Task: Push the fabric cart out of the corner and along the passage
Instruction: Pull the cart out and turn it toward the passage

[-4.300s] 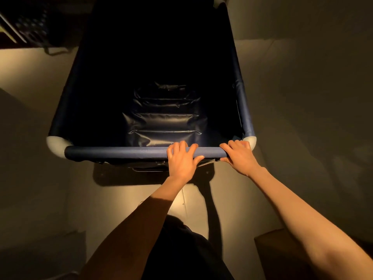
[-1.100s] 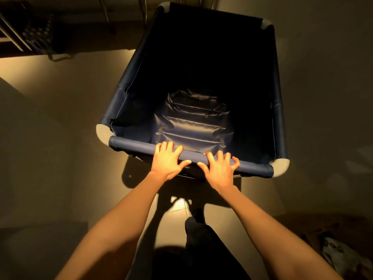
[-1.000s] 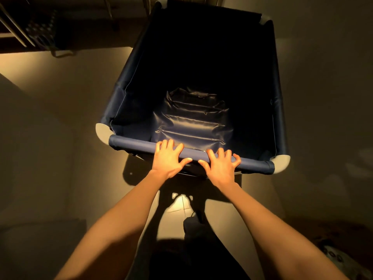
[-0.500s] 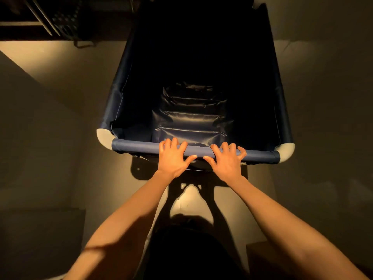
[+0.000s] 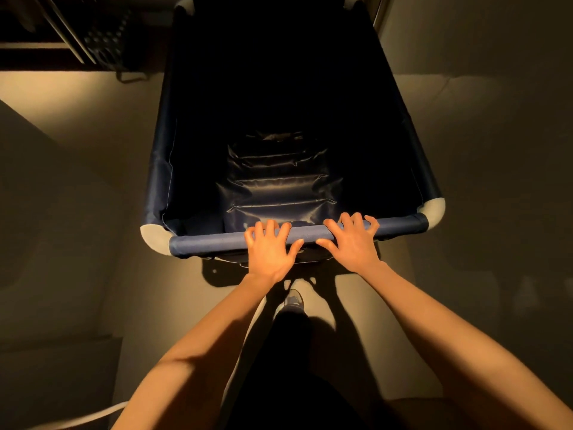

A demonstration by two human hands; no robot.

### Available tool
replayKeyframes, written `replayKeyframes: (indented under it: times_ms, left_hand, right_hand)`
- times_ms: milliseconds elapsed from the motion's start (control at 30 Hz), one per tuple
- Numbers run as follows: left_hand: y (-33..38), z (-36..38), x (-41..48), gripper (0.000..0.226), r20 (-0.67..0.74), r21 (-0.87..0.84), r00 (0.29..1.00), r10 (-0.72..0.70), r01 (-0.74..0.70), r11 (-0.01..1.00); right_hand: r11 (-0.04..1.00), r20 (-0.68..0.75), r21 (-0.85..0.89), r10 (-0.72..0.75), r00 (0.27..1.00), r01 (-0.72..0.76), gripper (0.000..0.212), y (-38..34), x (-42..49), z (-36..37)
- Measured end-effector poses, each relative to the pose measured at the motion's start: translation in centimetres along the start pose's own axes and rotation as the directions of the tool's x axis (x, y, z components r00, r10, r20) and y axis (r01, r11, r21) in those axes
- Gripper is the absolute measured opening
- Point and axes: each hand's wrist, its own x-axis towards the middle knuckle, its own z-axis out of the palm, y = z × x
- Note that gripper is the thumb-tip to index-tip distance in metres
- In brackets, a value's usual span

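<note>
The fabric cart (image 5: 161, 181) is a deep dark-blue cloth bin with pale rounded corner caps, standing straight ahead of me on the floor. Its inside is dark and holds only creased lining at the bottom. Both hands rest on the padded blue near rail (image 5: 210, 242). My left hand (image 5: 271, 251) lies on the middle of the rail with fingers spread over it. My right hand (image 5: 352, 242) grips the rail just to the right, fingers curled over the top.
A dark shelf unit with a perforated crate (image 5: 105, 41) stands at the far left, close to the cart's far left corner. A pale wall or door frame (image 5: 379, 13) rises at the cart's far right corner. Dim floor (image 5: 77, 97) runs along both sides. My shoe (image 5: 293, 301) is below the rail.
The cart has swung from angled to nearly straight ahead and rolled forward. Both hands kept their hold on the near rail. The crate at far left has come closer.
</note>
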Motion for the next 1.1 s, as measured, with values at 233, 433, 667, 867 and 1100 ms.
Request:
replayKeyframes:
  times_ms: [233, 433, 667, 867, 1100]
  left_hand:
    - [0.9, 0.0, 4.6, 0.047, 0.002, -0.006, 0.998, -0.066, 0.066, 0.998]
    - [0.7, -0.5, 9.9, 0.048, 0.044, -0.016, 0.989, -0.139, 0.139, 0.99]
    - [-0.5, -0.4, 15.6, 0.045, -0.11, 0.054, 0.984, -0.139, 0.145, 0.988]
    - [-1.7, -1.5, 20.3, 0.04, -0.146, -0.01, 0.975, -0.165, 0.165, 0.986]
    - [-3.0, -1.9, 24.5, 0.041, -0.091, -0.063, 0.98, -0.178, 0.172, 0.983]
  right_hand:
    - [0.998, 0.035, 0.014, -0.065, 0.997, 0.064, 0.054, 2.3, 5.4, -0.7]
    - [0.995, 0.077, 0.032, -0.099, 0.992, 0.097, 0.062, 3.5, 11.2, -0.9]
    - [0.993, 0.165, 0.025, -0.119, 0.979, 0.116, 0.091, 4.2, 17.8, -2.0]
    - [0.987, 0.06, 0.023, -0.158, 0.986, 0.157, 0.042, 4.4, 23.0, -1.4]
    - [0.983, 0.013, -0.069, -0.171, 0.985, 0.171, 0.04, 4.7, 27.5, -1.6]
